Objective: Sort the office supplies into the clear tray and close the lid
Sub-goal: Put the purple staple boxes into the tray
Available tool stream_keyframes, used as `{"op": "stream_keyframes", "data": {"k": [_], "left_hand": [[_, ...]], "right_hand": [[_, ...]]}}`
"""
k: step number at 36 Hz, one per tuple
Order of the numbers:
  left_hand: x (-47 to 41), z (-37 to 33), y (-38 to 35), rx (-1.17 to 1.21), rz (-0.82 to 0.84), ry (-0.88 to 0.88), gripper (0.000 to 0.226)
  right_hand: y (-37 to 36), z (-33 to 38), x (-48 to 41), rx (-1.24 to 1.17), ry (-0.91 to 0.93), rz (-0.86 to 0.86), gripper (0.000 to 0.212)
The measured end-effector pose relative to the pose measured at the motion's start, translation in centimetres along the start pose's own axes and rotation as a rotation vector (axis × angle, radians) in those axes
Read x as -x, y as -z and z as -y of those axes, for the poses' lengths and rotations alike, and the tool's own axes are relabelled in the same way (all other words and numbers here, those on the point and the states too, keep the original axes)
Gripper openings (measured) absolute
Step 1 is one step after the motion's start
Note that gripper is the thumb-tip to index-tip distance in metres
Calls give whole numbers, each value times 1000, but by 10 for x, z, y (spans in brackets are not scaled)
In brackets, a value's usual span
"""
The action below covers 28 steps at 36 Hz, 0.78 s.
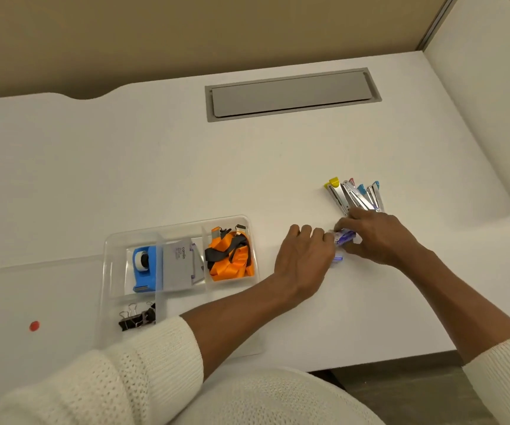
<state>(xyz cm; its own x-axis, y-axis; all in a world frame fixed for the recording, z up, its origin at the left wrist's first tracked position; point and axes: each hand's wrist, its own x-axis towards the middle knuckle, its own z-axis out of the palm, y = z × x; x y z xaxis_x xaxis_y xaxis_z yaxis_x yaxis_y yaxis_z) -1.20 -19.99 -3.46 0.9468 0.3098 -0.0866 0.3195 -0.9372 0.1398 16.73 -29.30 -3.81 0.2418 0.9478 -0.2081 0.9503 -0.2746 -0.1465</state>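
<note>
A white desk carries everything. A grey hatch cover is set flush into it near the far edge. By the near left corner a clear tray rests on the desk, its clear lid lying flat to its left, towards the left edge. Towards the right edge a cluster of small staplers lies fanned out. Just nearer than them sits a small purple-and-white packet, with a tiny blue piece beside it. Both hands, left and right, rest there on the desk.
</note>
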Motion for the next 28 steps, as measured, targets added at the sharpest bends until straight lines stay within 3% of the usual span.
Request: {"op": "stream_keyframes", "data": {"k": [10, 16, 22, 25, 28], "left_hand": [[51, 36, 32, 259, -201, 155, 31], [108, 66, 57, 447, -232, 324, 28], [174, 110, 69, 527, -244, 507, 24], [205, 133, 71, 565, -232, 643, 30], [230, 148, 68, 596, -215, 757, 32]], "right_hand": [[-13, 10, 3, -202, -182, -41, 8], [-13, 34, 6, -444, -373, -42, 41], [11, 100, 11, -715, -422, -160, 28], [25, 149, 9, -833, -395, -138, 18], [30, 200, 8, -937, -360, -54, 24]]}}
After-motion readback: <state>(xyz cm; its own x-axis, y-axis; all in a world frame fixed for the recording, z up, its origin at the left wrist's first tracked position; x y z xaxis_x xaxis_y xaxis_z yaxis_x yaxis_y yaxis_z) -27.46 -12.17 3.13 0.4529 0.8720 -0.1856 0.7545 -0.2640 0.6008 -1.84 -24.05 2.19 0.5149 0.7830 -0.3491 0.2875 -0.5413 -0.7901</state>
